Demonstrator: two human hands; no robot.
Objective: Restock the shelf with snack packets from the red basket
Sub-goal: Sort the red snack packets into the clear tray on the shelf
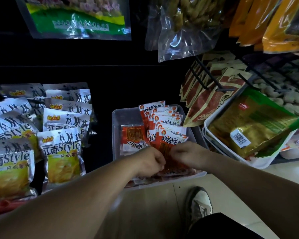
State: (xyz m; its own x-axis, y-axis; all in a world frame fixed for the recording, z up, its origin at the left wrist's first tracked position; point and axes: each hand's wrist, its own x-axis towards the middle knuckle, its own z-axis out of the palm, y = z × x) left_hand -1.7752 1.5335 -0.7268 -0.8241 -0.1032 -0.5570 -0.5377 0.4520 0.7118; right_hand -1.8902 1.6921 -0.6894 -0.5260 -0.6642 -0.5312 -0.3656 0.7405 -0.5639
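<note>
A red packet (169,150) is pinched by the left hand (148,162) and right hand (188,153). It seems light and slippery, best held at its edges.

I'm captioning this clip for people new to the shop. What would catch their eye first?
First, the two hands meeting at centre: the left hand and right hand both pinch a red snack packet at the front of a clear plastic bin, with more red packets standing in a row behind it. Next, the silver-and-yellow packets lined up at left, and the gold bag with a barcode label lying in a white basket at right.
</note>
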